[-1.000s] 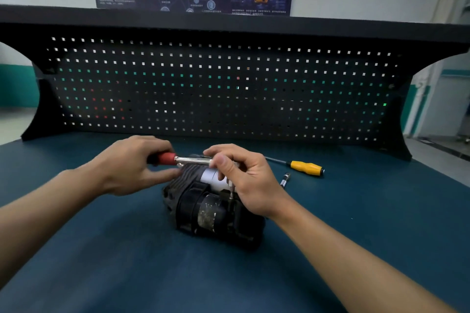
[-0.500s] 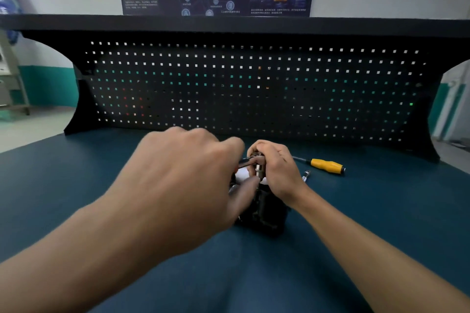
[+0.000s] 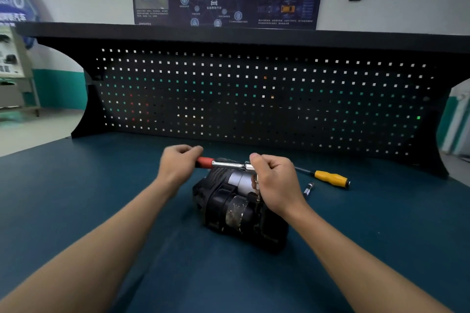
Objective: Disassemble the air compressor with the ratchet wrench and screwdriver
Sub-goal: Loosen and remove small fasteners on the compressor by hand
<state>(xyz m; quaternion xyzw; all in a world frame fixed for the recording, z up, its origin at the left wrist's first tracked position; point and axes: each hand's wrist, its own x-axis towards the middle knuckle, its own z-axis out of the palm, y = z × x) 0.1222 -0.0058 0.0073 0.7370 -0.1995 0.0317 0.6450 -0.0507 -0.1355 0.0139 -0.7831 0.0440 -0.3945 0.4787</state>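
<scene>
A black air compressor (image 3: 229, 208) with a silver cylinder lies on the dark blue bench. Above it a ratchet wrench (image 3: 223, 164) with a red handle and chrome shaft runs level, left to right. My left hand (image 3: 178, 165) grips the red handle end. My right hand (image 3: 274, 180) curls round the wrench's head, where a thin extension drops down to the compressor's top. The socket end is hidden behind my right hand.
A yellow-handled screwdriver (image 3: 330, 178) lies on the bench to the right, with a small metal bit (image 3: 309, 188) beside it. A black pegboard back panel (image 3: 254, 99) rises behind the work. The blue bench top (image 3: 76, 211) stretches left and toward me.
My left hand, which had swung the handle toward me half a second ago, is back out at the left with the wrench level again. The right hand stays on the wrench head.
</scene>
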